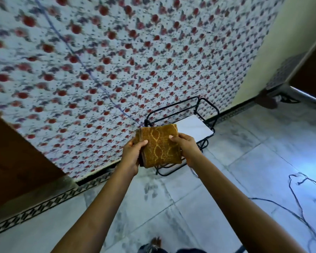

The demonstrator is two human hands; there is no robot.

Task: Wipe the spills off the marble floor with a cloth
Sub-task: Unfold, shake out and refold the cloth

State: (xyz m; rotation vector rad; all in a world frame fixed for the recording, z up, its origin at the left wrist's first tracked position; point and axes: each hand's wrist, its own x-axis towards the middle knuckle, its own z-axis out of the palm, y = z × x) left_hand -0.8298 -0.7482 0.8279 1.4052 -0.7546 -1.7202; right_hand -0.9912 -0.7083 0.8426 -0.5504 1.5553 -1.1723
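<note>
At the centre of the frame, a folded mustard cloth [161, 145] with a paler pattern is held up between both hands, clear of the floor [244, 161]. Its left edge is gripped by the left hand [132, 156], the thumb laid over the top face and the fingers hidden beneath. Its right edge is gripped by the right hand [185, 147], the thumb likewise pressed on top. The cloth is thus flanked by the hands. Just behind it, a black wire rack [197, 106] with a white sheet [193, 127] in it is seen against the floral wall [117, 61]. Grey smudges [150, 190] are visible on the marble at lower centre, below the hands. A dark cable [296, 199] is trailed across the floor at lower right.
</note>
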